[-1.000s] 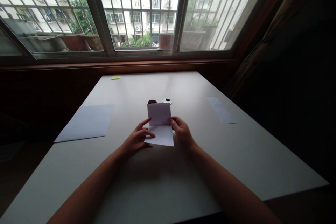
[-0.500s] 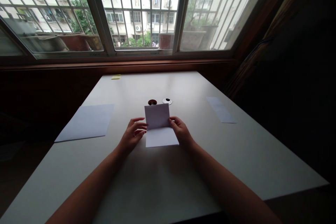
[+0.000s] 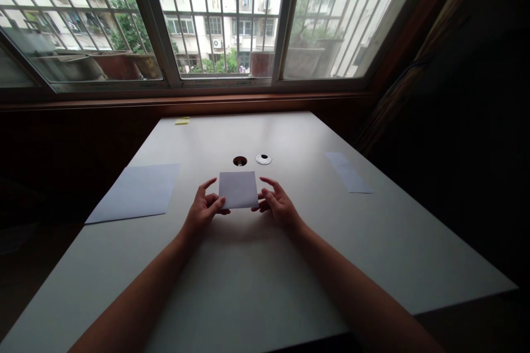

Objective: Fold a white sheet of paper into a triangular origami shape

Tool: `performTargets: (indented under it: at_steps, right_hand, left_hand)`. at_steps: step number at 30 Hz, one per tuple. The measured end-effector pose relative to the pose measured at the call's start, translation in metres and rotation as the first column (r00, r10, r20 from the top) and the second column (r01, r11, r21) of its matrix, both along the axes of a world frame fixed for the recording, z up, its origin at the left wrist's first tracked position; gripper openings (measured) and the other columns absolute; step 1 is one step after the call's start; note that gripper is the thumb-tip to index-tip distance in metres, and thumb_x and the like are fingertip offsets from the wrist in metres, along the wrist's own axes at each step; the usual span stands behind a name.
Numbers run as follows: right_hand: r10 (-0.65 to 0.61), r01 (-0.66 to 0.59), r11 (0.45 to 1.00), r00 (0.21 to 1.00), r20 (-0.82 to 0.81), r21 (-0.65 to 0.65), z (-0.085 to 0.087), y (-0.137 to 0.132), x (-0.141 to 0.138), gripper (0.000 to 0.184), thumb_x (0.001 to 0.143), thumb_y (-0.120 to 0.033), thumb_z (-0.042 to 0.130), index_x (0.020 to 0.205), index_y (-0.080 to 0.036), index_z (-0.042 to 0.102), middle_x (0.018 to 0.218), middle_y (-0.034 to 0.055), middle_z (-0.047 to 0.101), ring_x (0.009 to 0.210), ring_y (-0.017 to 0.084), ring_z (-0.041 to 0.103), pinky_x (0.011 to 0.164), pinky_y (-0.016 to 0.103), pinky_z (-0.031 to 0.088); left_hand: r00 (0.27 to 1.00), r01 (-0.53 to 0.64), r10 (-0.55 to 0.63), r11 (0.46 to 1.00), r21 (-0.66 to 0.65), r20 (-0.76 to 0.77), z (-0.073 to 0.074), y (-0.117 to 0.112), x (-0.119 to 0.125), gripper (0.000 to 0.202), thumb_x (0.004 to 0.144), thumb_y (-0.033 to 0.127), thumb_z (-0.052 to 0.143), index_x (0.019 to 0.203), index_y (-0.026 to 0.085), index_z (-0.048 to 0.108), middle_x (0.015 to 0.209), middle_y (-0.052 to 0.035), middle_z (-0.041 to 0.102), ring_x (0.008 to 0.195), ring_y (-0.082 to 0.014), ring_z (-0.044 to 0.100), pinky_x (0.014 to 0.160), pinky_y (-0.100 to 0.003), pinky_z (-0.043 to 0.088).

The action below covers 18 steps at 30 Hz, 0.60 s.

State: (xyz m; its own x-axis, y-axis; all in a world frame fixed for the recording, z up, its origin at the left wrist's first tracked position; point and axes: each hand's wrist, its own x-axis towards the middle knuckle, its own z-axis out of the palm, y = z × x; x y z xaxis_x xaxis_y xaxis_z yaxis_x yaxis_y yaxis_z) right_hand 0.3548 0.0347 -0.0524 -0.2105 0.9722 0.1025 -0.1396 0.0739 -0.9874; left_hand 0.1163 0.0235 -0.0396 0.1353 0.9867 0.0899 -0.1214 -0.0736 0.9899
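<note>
A small folded white paper [image 3: 238, 189] is held just above the middle of the white table [image 3: 256, 265]. My left hand [image 3: 203, 209] pinches its lower left edge with thumb and fingers, index finger raised. My right hand [image 3: 276, 204] grips the lower right edge, other fingers spread upward. The paper now shows as one compact rectangle, its halves folded together.
A flat white sheet [image 3: 136, 192] lies on the table at the left, a narrow paper strip [image 3: 348, 172] at the right. Behind the folded paper are a round cable hole [image 3: 239, 161] and its white cap [image 3: 263, 159]. A yellow sticky note [image 3: 182, 121] lies near the barred window.
The paper stood half open with its upper flap raised; the halves have come together and both hands have lifted it slightly away from me.
</note>
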Motion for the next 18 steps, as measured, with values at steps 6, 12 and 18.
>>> performTargets:
  at_steps: [6, 12, 18]
  right_hand:
    - [0.105, -0.112, 0.992, 0.988, 0.110, 0.056, 0.004, -0.004, 0.000, 0.036, 0.083, -0.044, 0.067, 0.110, -0.020, 0.068, 0.082, 0.0045, 0.072, 0.077, 0.021, 0.072, 0.068, 0.032, 0.051]
    - [0.026, -0.025, 1.000, 0.996, 0.082, -0.014, 0.011, -0.003, 0.001, 0.034, 0.079, -0.045, 0.071, 0.099, -0.017, 0.074, 0.086, 0.0077, 0.074, 0.077, 0.022, 0.071, 0.070, 0.035, 0.051]
    - [0.139, -0.136, 0.989, 0.989, 0.055, -0.054, 0.015, -0.007, -0.001, 0.034, 0.078, -0.044, 0.074, 0.097, -0.016, 0.074, 0.075, 0.0073, 0.074, 0.072, 0.021, 0.070, 0.069, 0.033, 0.050]
  left_hand:
    - [0.988, 0.040, -0.028, 0.996, 0.074, -0.151, -0.003, 0.000, -0.002, 0.043, 0.090, 0.042, 0.060, 0.128, 0.021, 0.054, 0.083, -0.0005, 0.060, 0.072, -0.0171, 0.068, 0.073, -0.036, 0.059]
    - [0.827, 0.074, 0.272, 0.815, 0.575, -0.492, -0.002, -0.004, -0.006, 0.032, 0.084, 0.039, 0.070, 0.115, 0.030, 0.069, 0.114, -0.0068, 0.048, 0.085, -0.0155, 0.057, 0.084, -0.038, 0.055]
    - [0.690, 0.187, 0.464, 0.627, 0.757, -0.555, 0.000, -0.010, -0.005, 0.016, 0.086, 0.027, 0.069, 0.098, 0.034, 0.076, 0.101, -0.0055, 0.060, 0.088, -0.0198, 0.052, 0.082, -0.036, 0.051]
